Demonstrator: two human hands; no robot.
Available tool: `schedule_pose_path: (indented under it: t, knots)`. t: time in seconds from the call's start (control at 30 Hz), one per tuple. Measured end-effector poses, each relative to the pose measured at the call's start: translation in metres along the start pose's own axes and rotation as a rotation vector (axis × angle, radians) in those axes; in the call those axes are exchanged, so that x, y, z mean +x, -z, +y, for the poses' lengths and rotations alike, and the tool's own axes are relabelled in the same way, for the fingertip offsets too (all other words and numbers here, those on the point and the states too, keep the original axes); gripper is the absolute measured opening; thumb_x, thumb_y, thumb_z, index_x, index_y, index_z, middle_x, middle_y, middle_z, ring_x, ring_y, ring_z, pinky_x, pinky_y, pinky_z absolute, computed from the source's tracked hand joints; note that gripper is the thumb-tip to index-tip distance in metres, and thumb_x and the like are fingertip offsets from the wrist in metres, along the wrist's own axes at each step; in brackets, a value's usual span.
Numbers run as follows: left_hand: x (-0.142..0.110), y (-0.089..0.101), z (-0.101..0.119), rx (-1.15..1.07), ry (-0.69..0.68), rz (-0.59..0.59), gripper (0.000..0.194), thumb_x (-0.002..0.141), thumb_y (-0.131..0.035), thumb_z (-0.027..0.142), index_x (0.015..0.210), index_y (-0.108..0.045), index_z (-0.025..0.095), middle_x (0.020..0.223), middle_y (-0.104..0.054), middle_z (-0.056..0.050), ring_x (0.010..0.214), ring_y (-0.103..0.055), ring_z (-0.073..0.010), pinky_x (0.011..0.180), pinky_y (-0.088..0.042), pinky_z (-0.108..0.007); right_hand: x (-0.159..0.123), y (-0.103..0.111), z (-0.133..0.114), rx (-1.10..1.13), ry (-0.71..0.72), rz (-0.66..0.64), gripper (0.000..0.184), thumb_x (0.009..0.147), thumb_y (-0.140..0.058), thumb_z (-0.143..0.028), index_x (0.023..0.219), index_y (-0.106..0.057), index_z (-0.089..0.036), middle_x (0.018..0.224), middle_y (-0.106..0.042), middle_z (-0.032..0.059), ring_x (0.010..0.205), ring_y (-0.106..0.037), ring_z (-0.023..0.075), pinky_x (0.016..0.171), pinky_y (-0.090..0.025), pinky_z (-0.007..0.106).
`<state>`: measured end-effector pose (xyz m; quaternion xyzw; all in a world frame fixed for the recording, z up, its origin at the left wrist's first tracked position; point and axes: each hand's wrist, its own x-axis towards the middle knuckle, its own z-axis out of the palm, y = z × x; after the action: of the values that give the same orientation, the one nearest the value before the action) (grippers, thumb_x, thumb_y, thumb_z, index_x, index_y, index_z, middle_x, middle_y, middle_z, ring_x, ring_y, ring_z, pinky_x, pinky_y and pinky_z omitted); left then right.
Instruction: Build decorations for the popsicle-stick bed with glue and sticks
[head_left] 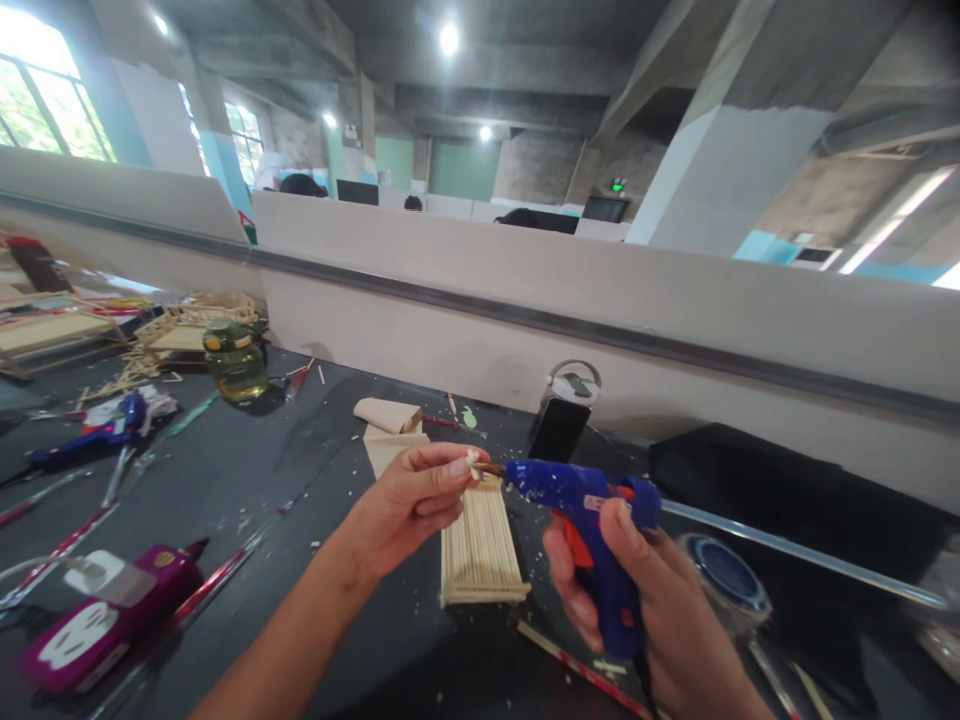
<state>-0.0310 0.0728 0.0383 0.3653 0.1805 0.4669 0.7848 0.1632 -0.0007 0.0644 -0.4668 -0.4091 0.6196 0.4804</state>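
Wrapped round the handle of a blue hot glue gun (559,480) is my right hand (660,590), near the gun's orange trigger. A clear glue stick (802,555) sticks out from the back of the gun. My left hand (412,495) pinches a small pale wooden piece (472,462) between thumb and fingertips. The gun's nozzle meets that piece or sits right at it; I cannot tell whether they touch. Below both hands a panel of pale wooden sticks (484,545) lies on the black table, with a crosswise strip along its near end.
A purple power strip (112,620) with a white plug lies at the left, behind it a second blue glue gun (97,435). A jar of yellowish liquid (236,365), brown paper (390,425), a propped phone (559,425) and a tape roll (724,575) stand around. A partition (450,330) closes the back.
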Motion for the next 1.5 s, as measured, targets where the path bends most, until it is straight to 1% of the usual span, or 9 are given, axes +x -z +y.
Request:
schedule_pose_path:
  t: [0.13, 0.4, 0.53, 0.73, 0.97, 1.07, 1.3, 1.43, 1.5]
  knots:
    - [-0.001, -0.001, 0.0025, 0.006, 0.009, -0.007, 0.018, 0.073, -0.076, 0.018, 0.09, -0.075, 0.01, 0.053, -0.043, 0.007, 0.043, -0.017, 0.0005, 0.038, -0.016, -0.012, 0.0017, 0.0023, 0.0008, 0.001, -0.002, -0.009, 0.057, 0.081, -0.055, -0.066, 0.066, -0.065, -0.012, 0.043, -0.05, -0.001, 0.034, -0.041, 0.0044, 0.034, -0.033, 0.015]
    - [-0.0006, -0.0001, 0.0021, 0.001, 0.015, -0.005, 0.018, 0.072, -0.076, 0.017, 0.089, -0.075, 0.01, 0.066, -0.052, 0.003, 0.043, -0.019, 0.0025, 0.038, -0.016, -0.012, 0.0018, 0.0045, -0.0006, 0.036, 0.006, -0.081, 0.058, 0.084, -0.052, -0.065, 0.064, -0.063, -0.012, 0.043, -0.048, -0.0015, 0.033, -0.041, 0.0046, 0.035, -0.031, 0.016]
    - [0.0001, 0.0016, 0.0014, -0.005, 0.002, -0.015, 0.018, 0.073, -0.075, 0.016, 0.09, -0.074, 0.011, 0.063, -0.051, 0.004, 0.043, -0.019, 0.0021, 0.038, -0.016, -0.012, 0.0008, 0.0053, 0.0008, 0.04, 0.023, -0.084, 0.058, 0.084, -0.051, -0.065, 0.066, -0.063, -0.012, 0.042, -0.048, -0.0016, 0.033, -0.04, 0.0049, 0.035, -0.03, 0.016]
    - [0.0026, 0.0026, -0.0009, -0.013, -0.015, -0.025, 0.014, 0.073, -0.075, 0.014, 0.087, -0.073, 0.012, 0.062, -0.051, 0.005, 0.042, -0.02, 0.0023, 0.038, -0.017, -0.011, 0.0005, 0.0007, 0.0003, 0.029, -0.019, -0.058, 0.058, 0.083, -0.051, -0.067, 0.066, -0.064, -0.012, 0.041, -0.048, -0.002, 0.033, -0.038, 0.0049, 0.035, -0.03, 0.016]
    - [0.0012, 0.0023, -0.0015, -0.013, -0.019, -0.021, 0.015, 0.072, -0.076, 0.015, 0.087, -0.074, 0.012, 0.063, -0.053, 0.004, 0.041, -0.02, 0.0023, 0.037, -0.017, -0.011, 0.0021, -0.001, 0.0002, 0.029, -0.017, -0.036, 0.058, 0.082, -0.053, -0.066, 0.065, -0.064, -0.012, 0.041, -0.048, -0.0019, 0.033, -0.04, 0.0047, 0.035, -0.03, 0.016]
    - [0.0011, 0.0021, -0.0005, -0.015, -0.023, -0.014, 0.015, 0.072, -0.076, 0.015, 0.087, -0.074, 0.012, 0.062, -0.051, 0.005, 0.042, -0.02, 0.002, 0.038, -0.018, -0.012, 0.0027, 0.0003, 0.001, 0.025, 0.014, -0.032, 0.056, 0.083, -0.054, -0.064, 0.066, -0.064, -0.012, 0.042, -0.049, -0.0016, 0.035, -0.041, 0.0053, 0.036, -0.031, 0.016]
    - [0.0012, -0.0006, 0.0012, -0.016, -0.018, -0.005, 0.015, 0.071, -0.076, 0.017, 0.085, -0.074, 0.013, 0.058, -0.047, 0.006, 0.041, -0.017, 0.0012, 0.037, -0.017, -0.013, 0.0042, 0.0038, 0.0036, -0.003, 0.038, -0.051, 0.057, 0.085, -0.051, -0.064, 0.066, -0.064, -0.012, 0.043, -0.048, -0.0014, 0.036, -0.04, 0.0058, 0.037, -0.031, 0.017]
    - [0.0013, -0.0006, 0.0013, -0.02, 0.0, 0.014, 0.018, 0.069, -0.078, 0.017, 0.086, -0.074, 0.012, 0.058, -0.046, 0.006, 0.042, -0.017, 0.0014, 0.038, -0.017, -0.013, 0.0042, 0.0058, 0.0045, 0.043, 0.007, -0.092, 0.057, 0.085, -0.049, -0.065, 0.067, -0.064, -0.012, 0.042, -0.047, -0.0022, 0.034, -0.039, 0.0051, 0.036, -0.03, 0.016]
    - [0.0014, -0.0001, 0.0009, -0.029, 0.003, 0.021, 0.021, 0.068, -0.079, 0.017, 0.087, -0.074, 0.012, 0.06, -0.048, 0.005, 0.042, -0.018, 0.0017, 0.038, -0.017, -0.012, 0.0044, 0.0063, 0.0043, 0.065, 0.008, -0.107, 0.057, 0.085, -0.049, -0.065, 0.067, -0.063, -0.012, 0.042, -0.047, -0.0024, 0.034, -0.039, 0.0051, 0.036, -0.03, 0.016]
